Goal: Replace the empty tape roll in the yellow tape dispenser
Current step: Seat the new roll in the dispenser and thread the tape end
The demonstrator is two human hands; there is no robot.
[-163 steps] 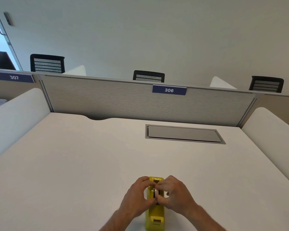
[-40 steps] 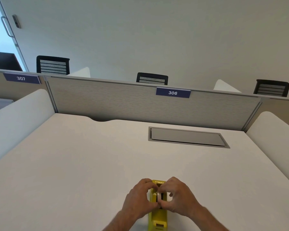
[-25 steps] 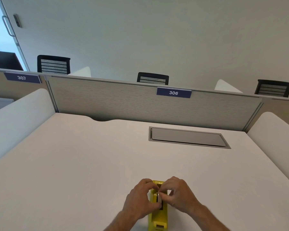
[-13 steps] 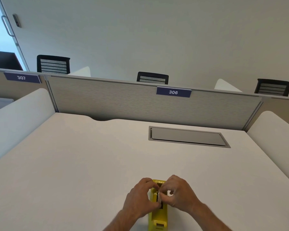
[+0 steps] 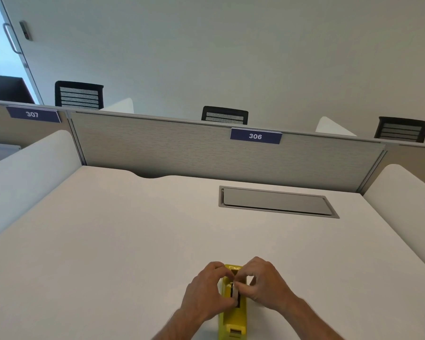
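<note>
— Where did the left hand (image 5: 206, 294) sit?
— Curled against the left side of the glossy yellow plastic tape dispenser (image 5: 232, 317), which stood on the plain white desk (image 5: 108, 241) near its front edge.
— And the right hand (image 5: 266, 283)?
— Its fingertips pinched a small pale roll (image 5: 235, 292) in the dispenser's slot; the left fingers touched it too.

On the desk (image 5: 108, 241), the tape dispenser (image 5: 233, 320) sits at six o'clock between both hands, a cable hatch (image 5: 275, 203) at one o'clock, the divider (image 5: 182, 153) behind.
</note>
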